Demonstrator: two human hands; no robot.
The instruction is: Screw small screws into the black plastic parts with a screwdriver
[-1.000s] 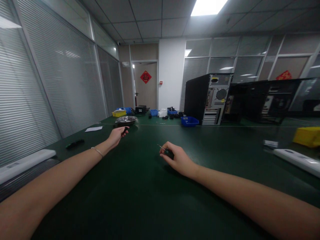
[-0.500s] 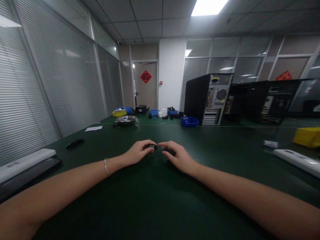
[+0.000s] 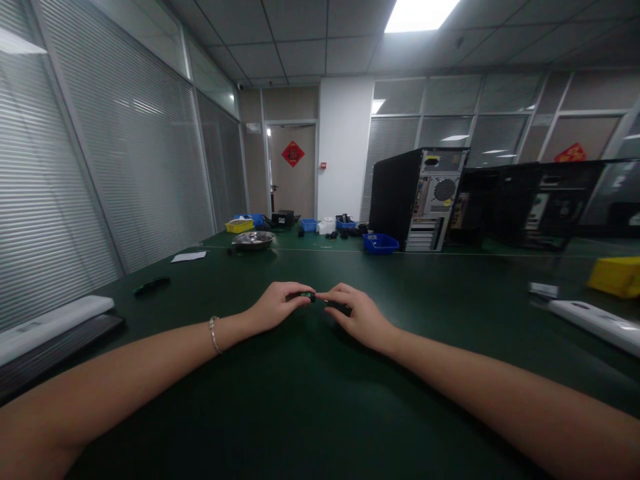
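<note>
Our left hand [image 3: 280, 305] pinches a small dark piece [image 3: 309, 296] over the surface [image 3: 295, 400]; our right hand [image 3: 361, 315] grips a dark tool [image 3: 341, 307] beside it. Beyond sit a metal bowl [image 3: 254, 240], blue tray [image 3: 381, 246] and view-blocking computer tower [image 3: 397, 197].

Left side is walled by a blind-fitted glass partition [image 3: 135, 147]. Pale door [image 3: 295, 190], hung with red diamond sign [image 3: 293, 153], is set beside white column [image 3: 345, 147]. Tiled ceiling [image 3: 295, 57] is lit by bright panel [image 3: 421, 15]. Bench [image 3: 280, 407] is surfaced dark green.
</note>
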